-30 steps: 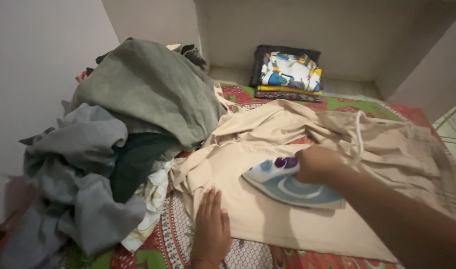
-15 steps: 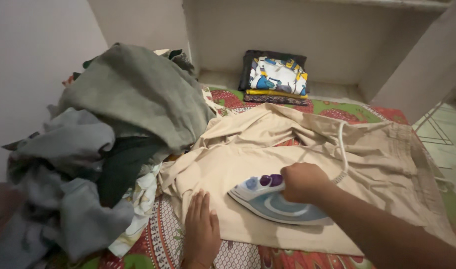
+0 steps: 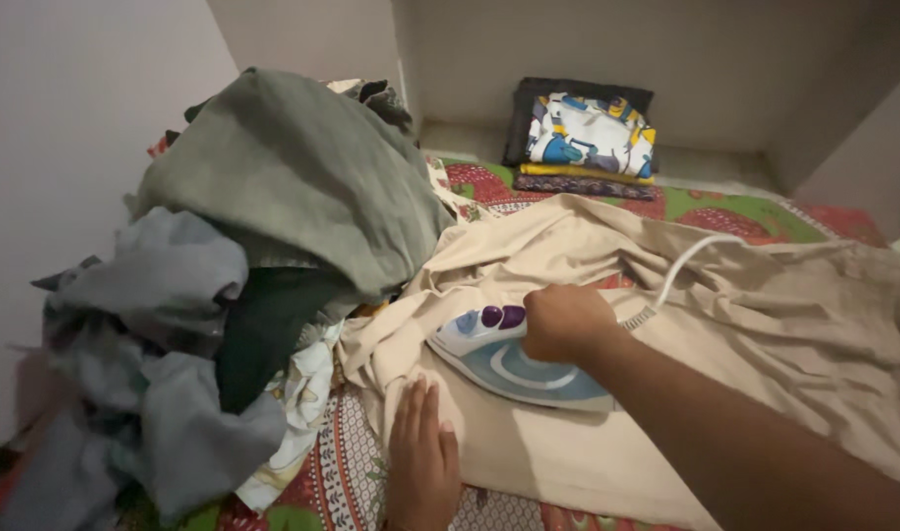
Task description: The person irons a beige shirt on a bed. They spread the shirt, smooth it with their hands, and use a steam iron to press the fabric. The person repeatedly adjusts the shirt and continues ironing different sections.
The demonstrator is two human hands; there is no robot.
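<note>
On the patterned mat (image 3: 352, 462) | right hand (image 3: 560, 323) gripping iron (image 3: 509, 359), now slid left toward the clothes pile (image 3: 243, 265) | left hand (image 3: 422, 460) flat, fingers together, pinning beige cloth (image 3: 568, 433) edge | pressing has reached cloth's left end

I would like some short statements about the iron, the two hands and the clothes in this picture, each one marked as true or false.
1. The right hand grips the handle of the blue and white iron. True.
2. The iron rests on the green garment. False: it rests on the beige garment; the green garment lies on top of the clothes pile at the left.
3. The left hand lies flat on the beige garment near its front edge. True.
4. The folded clothes lie close in front of the person. False: they are stacked at the far side, by the wall.
5. The iron's white cord runs off to the right. True.
</note>
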